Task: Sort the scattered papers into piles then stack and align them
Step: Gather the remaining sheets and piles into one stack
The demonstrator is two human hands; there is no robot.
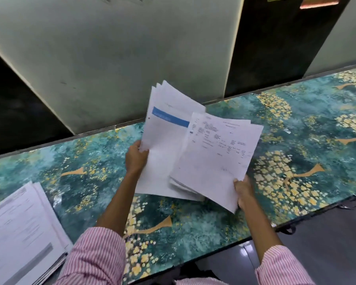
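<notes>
Head view, looking down at a long table (pixel 296 112) covered in a glossy teal cloth printed with yellow blossoms. Left hand (pixel 136 157) clasping the left edge of a loose sheaf of white printed sheets (pixel 164 153), its top page crossed by a blue band, thumb on the front. Right hand (pixel 244 192) pinching the lower right corner of a second sheaf of white pages (pixel 218 157) printed with black text, laid across the first sheaf's right side. Both sheaves fanned and uneven, raised above the middle of the table; whether the lower edges touch the cloth cannot be told. Separate pile of white printed papers (pixel 23 229) lying flat at the table's near left corner, well apart from the hands. Pink-and-white striped sleeves (pixel 95 256) rolled up on both forearms. Pale wall panel (pixel 115 58) behind the table.
</notes>
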